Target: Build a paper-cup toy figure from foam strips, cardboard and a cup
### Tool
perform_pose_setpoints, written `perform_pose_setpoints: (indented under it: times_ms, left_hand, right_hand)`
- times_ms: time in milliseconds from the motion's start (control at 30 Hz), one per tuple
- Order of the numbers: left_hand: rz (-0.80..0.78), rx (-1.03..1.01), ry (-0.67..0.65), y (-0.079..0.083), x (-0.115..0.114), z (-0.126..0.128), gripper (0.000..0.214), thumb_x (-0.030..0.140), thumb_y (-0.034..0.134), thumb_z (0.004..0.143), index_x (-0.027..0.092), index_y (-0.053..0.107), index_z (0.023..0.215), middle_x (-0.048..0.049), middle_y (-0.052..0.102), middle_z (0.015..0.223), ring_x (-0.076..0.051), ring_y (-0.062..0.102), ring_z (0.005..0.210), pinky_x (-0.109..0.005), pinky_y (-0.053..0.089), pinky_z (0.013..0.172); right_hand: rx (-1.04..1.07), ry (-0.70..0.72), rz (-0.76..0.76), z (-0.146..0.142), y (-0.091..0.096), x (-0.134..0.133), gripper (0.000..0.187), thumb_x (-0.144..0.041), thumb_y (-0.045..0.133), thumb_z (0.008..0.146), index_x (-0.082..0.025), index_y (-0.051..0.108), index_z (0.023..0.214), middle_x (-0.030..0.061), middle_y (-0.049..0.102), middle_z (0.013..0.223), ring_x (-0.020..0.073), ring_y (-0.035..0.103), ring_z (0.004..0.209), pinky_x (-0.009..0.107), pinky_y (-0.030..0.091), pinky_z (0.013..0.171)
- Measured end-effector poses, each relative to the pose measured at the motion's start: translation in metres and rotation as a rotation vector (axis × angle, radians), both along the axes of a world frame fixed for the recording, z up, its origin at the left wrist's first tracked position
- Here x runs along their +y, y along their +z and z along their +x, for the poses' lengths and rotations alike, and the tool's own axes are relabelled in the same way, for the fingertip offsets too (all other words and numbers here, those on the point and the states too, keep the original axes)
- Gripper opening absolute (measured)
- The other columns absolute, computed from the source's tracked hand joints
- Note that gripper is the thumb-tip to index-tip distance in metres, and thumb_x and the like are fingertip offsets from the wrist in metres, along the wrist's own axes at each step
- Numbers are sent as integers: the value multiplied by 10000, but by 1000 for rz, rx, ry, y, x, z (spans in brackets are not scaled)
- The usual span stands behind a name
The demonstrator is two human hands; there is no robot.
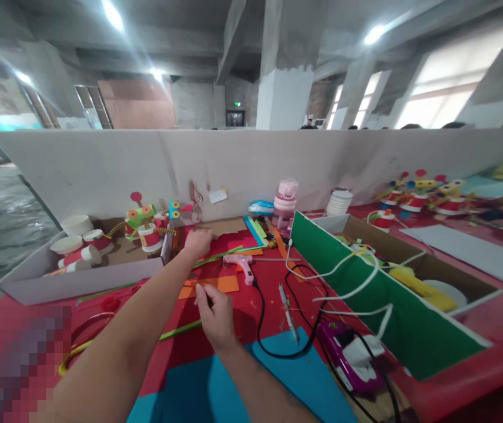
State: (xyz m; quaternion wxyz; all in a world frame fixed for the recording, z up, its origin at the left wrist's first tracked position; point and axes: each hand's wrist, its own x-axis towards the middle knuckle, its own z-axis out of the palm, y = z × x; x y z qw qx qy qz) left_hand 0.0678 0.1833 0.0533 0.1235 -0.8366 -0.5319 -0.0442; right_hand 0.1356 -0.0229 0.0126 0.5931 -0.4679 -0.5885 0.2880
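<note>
My left hand (198,243) reaches forward over the table, beside a brown cardboard sheet (223,226) and red paper. Its fingers are too blurred and turned away to show whether they grip anything. Closer to me, my right hand (218,314) is closed, thumb and fingers drawn together by the orange paper (227,284); whatever they hold, if anything, is hidden. A pink glue gun (243,265) lies just beyond it, its black cord curving right. Blue sheets (203,388) lie under my right forearm, and a utility knife (288,314) lies to the right.
On the left, a box (97,282) holds paper cups and a robot figure (141,220). A green-sided box (366,299) with white cords stands right, near a purple power strip (352,358). Behind are a pink bottle (285,202) and a pale partition (234,155).
</note>
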Motion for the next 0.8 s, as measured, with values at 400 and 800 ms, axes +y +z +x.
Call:
perform_pose_setpoints:
  times_ms: [400,800]
  left_hand:
    - [426,-209,-96,75,-102,-48,393,155,403,897,242,598,1227,-96,632,1229,-259,550,1132,-400,378,937]
    - [375,-419,-206,0,-273,-131,395,351,562,873,282,585,1262,-73,605,1286,-282,461,1258,-437,319,1042]
  right_hand:
    - [420,171,-145,14,9,5,354,-515,560,833,-212,610,1008,-8,614,741,107,520,562,219,404,527]
    - [1061,-15,-417,23,30,-38,499,-405,763,667,-215,627,1108,58,704,1109,188,693,861,262,569,611]
